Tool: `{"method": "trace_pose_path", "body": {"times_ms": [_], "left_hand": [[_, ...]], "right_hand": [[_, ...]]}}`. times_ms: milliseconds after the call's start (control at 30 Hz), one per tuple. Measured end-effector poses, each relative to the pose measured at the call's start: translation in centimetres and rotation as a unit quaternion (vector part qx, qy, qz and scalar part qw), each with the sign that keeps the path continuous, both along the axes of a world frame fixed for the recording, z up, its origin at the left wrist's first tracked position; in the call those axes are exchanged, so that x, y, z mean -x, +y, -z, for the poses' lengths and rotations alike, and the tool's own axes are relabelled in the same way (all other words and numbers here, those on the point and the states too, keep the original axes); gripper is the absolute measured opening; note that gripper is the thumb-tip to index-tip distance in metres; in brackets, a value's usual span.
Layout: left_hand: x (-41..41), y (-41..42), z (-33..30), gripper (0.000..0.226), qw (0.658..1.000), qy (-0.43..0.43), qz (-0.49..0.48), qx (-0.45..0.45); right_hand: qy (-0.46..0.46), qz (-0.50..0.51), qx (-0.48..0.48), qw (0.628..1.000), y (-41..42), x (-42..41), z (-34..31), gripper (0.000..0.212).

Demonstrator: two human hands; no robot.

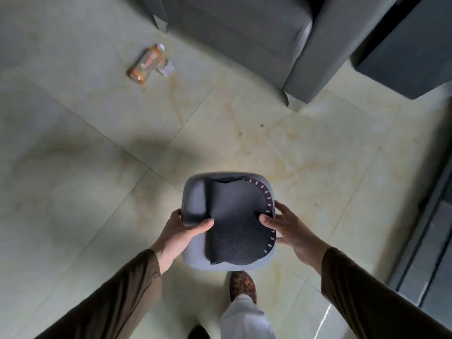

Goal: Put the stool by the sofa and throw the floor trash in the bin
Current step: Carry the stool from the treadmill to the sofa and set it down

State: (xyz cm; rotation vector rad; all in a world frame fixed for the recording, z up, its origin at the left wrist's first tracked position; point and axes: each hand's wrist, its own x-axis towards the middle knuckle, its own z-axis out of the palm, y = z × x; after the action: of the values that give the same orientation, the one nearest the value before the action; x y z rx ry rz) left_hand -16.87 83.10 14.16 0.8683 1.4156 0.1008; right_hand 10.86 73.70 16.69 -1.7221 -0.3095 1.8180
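Above pale marble-tiled floor (97, 167), near grey fabric sofa (256, 40), grey square plastic stool (195, 204) gripped between left hand (181, 233) and right hand (288, 228), thumbs pressed on top.

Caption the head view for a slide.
Both hands, left hand and right hand, carry grey stool toward sofa; bottle litters floor.

Brown sleeves (115, 294), white trousers (244, 319), leopard-print shoe (242, 286)
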Motion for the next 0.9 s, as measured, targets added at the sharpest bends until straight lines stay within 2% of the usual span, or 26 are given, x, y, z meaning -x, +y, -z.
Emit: {"method": "trace_pose_path", "body": {"times_ms": [100,133,200,267,400,533,600,733,900], "left_hand": [[-0.3,4.7,-0.1,0.055,1.000,0.006,-0.009,-0.006],[-0.4,6.1,-0.1,0.054,1.000,0.004,-0.004,-0.008],[-0.4,8.7,0.1,0.067,1.000,0.006,0.003,-0.009],[-0.1,11.6,0.5,0.071,1.000,0.006,-0.002,-0.008],[-0.1,16.8,0.6,0.083,1.000,0.014,0.009,-0.008],[-0.5,22.5,1.5,0.086,0.999,0.020,0.046,-0.019],[-1.3,25.4,1.8,0.089,0.998,0.014,0.067,-0.016],[-3.4,29.7,2.8,0.089,0.997,0.013,0.081,-0.009],[-7.7,36.6,5.2,0.100,0.996,0.015,0.088,-0.006]], "right_hand": [[0.000,0.005,-0.006,1.000,4.6,-0.1,0.5,0.112],[-0.002,0.005,-0.007,1.000,6.0,0.0,0.5,0.115],[-0.005,0.007,-0.007,1.000,8.5,0.2,0.7,0.117],[-0.011,0.008,0.003,1.000,10.9,0.6,1.1,0.113],[-0.015,0.025,0.011,1.000,14.8,0.9,2.0,0.087],[-0.024,0.045,0.008,0.999,18.9,0.9,2.6,0.106],[-0.028,0.056,0.012,0.998,20.9,0.3,3.0,0.108],[-0.020,0.065,0.005,0.998,24.4,-1.6,3.9,0.078],[-0.025,0.083,0.011,0.996,30.9,-5.4,6.1,0.077]]}}
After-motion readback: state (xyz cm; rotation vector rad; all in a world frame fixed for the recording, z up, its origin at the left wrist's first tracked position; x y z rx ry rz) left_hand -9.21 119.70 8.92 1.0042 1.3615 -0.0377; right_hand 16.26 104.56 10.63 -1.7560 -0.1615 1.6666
